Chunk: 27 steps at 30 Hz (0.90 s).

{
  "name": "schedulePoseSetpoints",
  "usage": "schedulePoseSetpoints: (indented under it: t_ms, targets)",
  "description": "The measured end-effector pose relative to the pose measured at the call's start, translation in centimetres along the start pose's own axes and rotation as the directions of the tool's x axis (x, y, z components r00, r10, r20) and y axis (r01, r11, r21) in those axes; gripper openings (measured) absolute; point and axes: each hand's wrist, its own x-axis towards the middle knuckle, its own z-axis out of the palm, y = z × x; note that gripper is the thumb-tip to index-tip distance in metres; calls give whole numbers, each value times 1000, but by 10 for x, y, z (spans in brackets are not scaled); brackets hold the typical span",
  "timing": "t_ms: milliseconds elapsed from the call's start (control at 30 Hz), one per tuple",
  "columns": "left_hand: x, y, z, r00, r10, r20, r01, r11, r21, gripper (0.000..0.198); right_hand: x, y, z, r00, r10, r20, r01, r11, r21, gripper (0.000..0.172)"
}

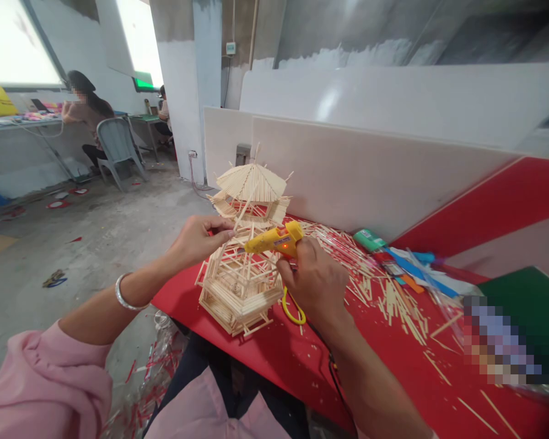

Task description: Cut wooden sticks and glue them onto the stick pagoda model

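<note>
My right hand (318,277) is wrapped round a yellow hot glue gun (274,239) with a small red light on its side. Its nozzle points left, close to the middle of a wooden-stick pagoda model (242,302). With finger and thumb together, my left hand (204,239) pinches a thin wooden stick (242,211) beside the model's upper frame. The lower tiers are six-sided layers of sticks. Above and behind them shows a pointed stick roof (255,182); whether it is joined to the lower part I cannot tell.
Loose wooden sticks (405,308) are scattered over the red table (348,378). A yellow loop (294,314) lies right of the model. A green packet (369,239) and a dark green board (531,311) are farther right. White panels (370,177) stand behind. A person (89,113) sits far left.
</note>
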Motion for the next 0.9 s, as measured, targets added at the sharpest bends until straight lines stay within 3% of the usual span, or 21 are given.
schedulePoseSetpoints:
  t_ms: [567,900]
  targets:
    - [4,-2,3,992,120,34,-122,990,72,16,-1,2,1,999,5,-32,-5,1000,-21,15]
    - [8,4,10,982,115,147,-136,980,143,16,-4,16,1,998,52,-24,-54,996,-68,24]
